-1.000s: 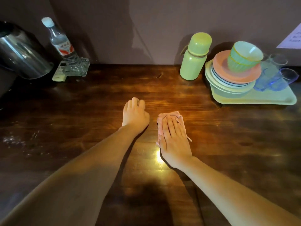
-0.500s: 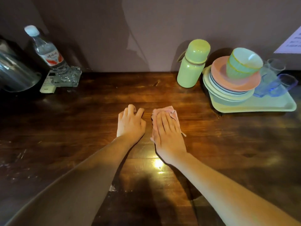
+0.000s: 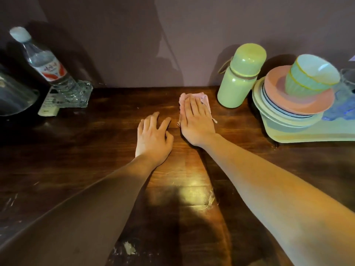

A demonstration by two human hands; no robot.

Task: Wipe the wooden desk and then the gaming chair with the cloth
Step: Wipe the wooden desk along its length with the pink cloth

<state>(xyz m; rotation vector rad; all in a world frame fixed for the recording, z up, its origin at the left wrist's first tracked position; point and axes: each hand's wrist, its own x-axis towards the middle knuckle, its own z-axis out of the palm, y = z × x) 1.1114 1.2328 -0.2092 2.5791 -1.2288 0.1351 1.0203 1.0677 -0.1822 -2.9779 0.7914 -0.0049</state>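
The pink cloth [image 3: 192, 95] is pressed flat on the wooden desk [image 3: 107, 143], upper centre of the frame near the wall, under the straight fingers of the right hand [image 3: 196, 121]. The left hand [image 3: 153, 139] is rested on bare wood beside it, fingers loosely spread, nothing held. Pressure should be kept even, and the green flask [image 3: 238, 77] just to the right avoided.
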